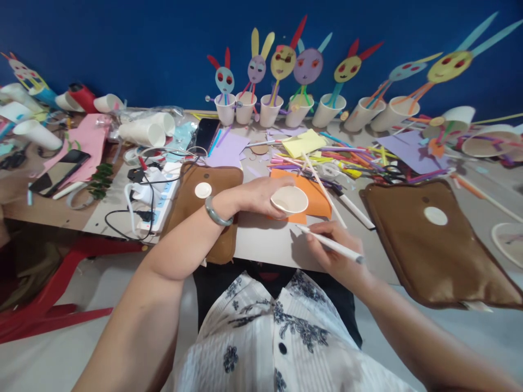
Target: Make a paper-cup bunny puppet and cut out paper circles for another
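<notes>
My left hand (265, 196) is wrapped round a white paper cup (291, 200), whose open rim faces up toward me. Under and behind the cup lies a sheet of orange paper (321, 198). In my right hand (337, 250) is a white pen (337, 247), held between thumb and fingers, with its tip pointing left, just below the cup and apart from it. Both hands are over the near edge of the grey table (261, 239).
Cups with paper rabbit faces (271, 111) line the back. Brown cushioned bags (441, 245) lie on either side. Left are a power strip (163, 201) with cables and a phone (61, 173). Coloured pipe cleaners (359, 155), scissors (392, 173) and yellow paper (304, 142) lie behind my hands.
</notes>
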Available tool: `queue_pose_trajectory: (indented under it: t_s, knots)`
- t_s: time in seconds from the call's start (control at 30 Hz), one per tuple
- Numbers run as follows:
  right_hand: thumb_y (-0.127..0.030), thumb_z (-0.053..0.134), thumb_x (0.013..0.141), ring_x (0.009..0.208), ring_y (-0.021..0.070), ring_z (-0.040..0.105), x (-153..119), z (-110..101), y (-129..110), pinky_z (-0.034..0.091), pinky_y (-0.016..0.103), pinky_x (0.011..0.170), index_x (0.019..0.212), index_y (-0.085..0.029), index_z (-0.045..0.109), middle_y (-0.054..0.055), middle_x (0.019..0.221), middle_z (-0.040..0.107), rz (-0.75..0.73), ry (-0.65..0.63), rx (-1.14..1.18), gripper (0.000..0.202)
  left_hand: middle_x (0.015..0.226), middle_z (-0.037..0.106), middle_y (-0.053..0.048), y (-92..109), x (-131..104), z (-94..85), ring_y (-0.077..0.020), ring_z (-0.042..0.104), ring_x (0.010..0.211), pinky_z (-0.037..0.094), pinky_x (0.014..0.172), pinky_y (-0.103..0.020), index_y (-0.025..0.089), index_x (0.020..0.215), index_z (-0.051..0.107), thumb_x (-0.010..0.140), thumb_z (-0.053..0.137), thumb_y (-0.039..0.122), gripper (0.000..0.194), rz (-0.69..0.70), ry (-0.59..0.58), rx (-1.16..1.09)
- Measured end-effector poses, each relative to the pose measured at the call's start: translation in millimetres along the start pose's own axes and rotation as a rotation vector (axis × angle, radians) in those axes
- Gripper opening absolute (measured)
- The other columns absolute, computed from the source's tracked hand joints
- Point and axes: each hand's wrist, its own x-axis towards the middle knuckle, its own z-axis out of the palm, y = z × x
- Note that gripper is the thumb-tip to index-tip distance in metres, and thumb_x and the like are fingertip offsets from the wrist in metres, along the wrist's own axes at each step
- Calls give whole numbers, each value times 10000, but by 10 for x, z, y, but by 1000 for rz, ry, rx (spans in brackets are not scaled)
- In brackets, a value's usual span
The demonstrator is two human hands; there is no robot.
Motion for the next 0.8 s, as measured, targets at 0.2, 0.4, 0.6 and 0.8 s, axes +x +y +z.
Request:
queue_pose_trajectory:
  t_s: [0.2,0.4,0.6,0.8]
  knots:
    - [-360,648,967,708,207,717,112,130,-55,550,332,680,924,-240,685,59,823,761,-48,14,-51,133,1179,706,-76,-39,16,9,-298,672,1095,523,918,-405,232,1139,549,711,813,418,536,23,6,-17]
    - [-387,605,995,715,209,711,196,132,-21,524,325,647,939,-241,697,54,825,766,-35,-56,-45,181,1172,693,-93,-78,56,33,-311,671,1081,523,895,-410,219,1131,557,699,824,503,582,20,16,16]
    - [-393,603,989,705,202,706,179,149,-17,516,320,641,894,-239,677,50,799,761,-46,-85,-62,195,1147,702,-81,-82,47,35,-292,680,1049,521,877,-389,217,1127,554,721,801,434,523,11,7,39]
    - [-411,614,990,660,197,692,178,193,5,512,324,625,878,-241,678,51,774,751,-22,-8,-83,213,1125,704,-71,-105,51,46,-294,675,1044,527,870,-397,232,1107,561,719,804,485,523,31,24,24]
